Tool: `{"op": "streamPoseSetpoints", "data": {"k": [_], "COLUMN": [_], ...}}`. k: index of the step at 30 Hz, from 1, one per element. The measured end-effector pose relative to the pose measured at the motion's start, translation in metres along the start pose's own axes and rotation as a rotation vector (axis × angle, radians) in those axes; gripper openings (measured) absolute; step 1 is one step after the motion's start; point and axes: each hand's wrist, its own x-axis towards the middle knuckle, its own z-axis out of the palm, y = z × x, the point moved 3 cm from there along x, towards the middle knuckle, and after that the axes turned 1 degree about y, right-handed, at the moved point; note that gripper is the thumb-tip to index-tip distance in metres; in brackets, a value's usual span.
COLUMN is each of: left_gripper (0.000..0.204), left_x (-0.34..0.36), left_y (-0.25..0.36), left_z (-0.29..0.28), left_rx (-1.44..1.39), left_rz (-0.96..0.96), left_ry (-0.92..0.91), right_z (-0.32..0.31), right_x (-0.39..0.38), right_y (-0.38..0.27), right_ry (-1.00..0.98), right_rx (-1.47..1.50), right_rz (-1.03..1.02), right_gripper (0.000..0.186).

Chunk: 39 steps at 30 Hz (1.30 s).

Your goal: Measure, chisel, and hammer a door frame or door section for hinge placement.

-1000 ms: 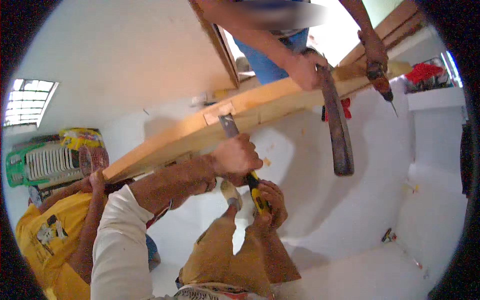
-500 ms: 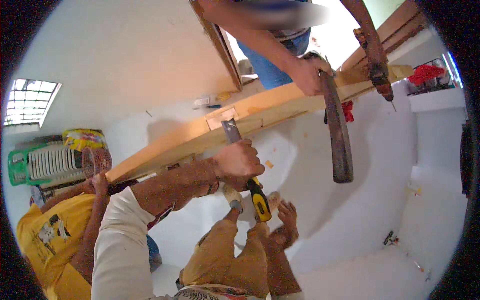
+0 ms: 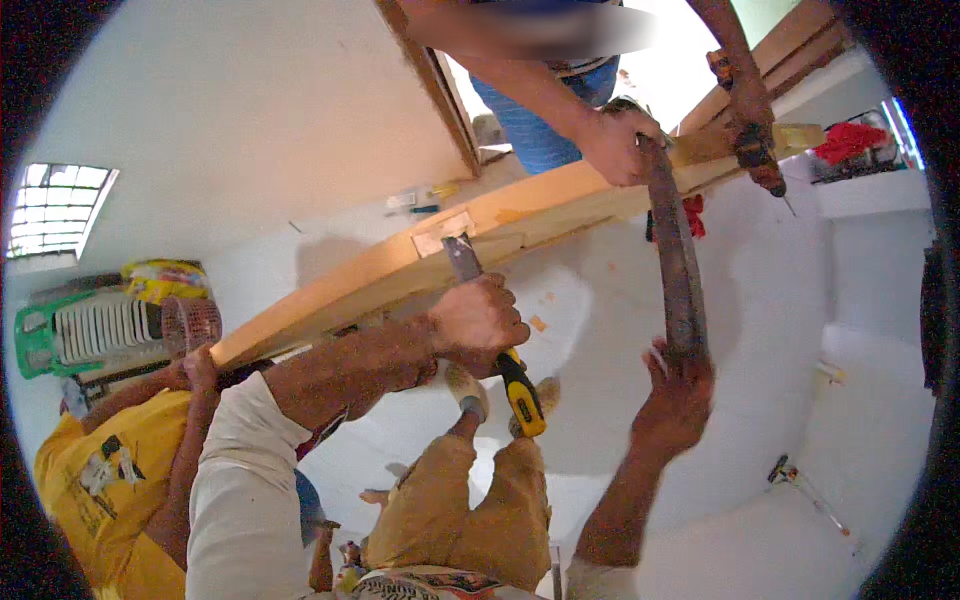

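Observation:
A long wooden plank point(image 3: 560, 205) runs from lower left to upper right, with a pale notch point(image 3: 443, 233) cut in its face. My left hand point(image 3: 478, 322) is shut on a chisel with a yellow and black handle point(image 3: 522, 398); its steel blade point(image 3: 462, 258) rests at the notch. My right hand point(image 3: 676, 395) reaches up and grips the lower end of a long dark flat blade point(image 3: 676, 260). Another person's hand point(image 3: 610, 145) holds that blade's top against the plank. That person's other hand holds a red-handled tool point(image 3: 752, 150).
A person in a yellow shirt point(image 3: 95, 490) at lower left holds the plank's near end with one hand point(image 3: 200, 365). A green plastic rack point(image 3: 70, 335) and a yellow bag point(image 3: 165, 278) stand at left. A small tool point(image 3: 800, 480) lies on the white floor. My tan trousers point(image 3: 470, 500) are below.
My right hand left the chisel handle's end and moved right and up onto the dark blade's lower end. My left hand and the chisel stayed at the notch.

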Motion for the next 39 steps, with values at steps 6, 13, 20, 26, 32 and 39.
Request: {"op": "streamPoseSetpoints", "data": {"k": [6,13,20,26,32,39], "left_gripper": [0.029,0.026,0.029,0.035,0.035,0.035], "left_x": [-0.006,-0.005,-0.009,-0.007,-0.004,0.008], "left_y": [-0.001,0.0,-0.004,-0.006,-0.003,0.006], "left_z": [0.003,0.006,0.005,0.001,-0.002,0.001], "left_rx": [-0.002,0.0,0.084,0.047,0.065,0.067], "left_rz": [0.005,0.025,-0.003,0.037,-0.002,0.071], "left_ry": [-0.088,-0.041,-0.052,-0.131,-0.15,-0.13], "right_z": [0.124,0.126,0.032,-0.062,-0.066,0.016], "right_x": [0.096,0.083,-0.027,-0.117,-0.262,-0.242], "right_y": [-0.054,-0.06,-0.05,0.062,0.207,0.229], "right_ry": [-0.693,-0.57,-0.414,-0.084,0.434,-0.019], "right_rx": [-0.064,-0.528,-0.109,-0.04,1.086,0.323], "right_rz": [0.566,0.525,0.147,0.251,0.886,0.675], "right_gripper": [0.063,0.038,0.054,0.022,0.018,0.025]}}
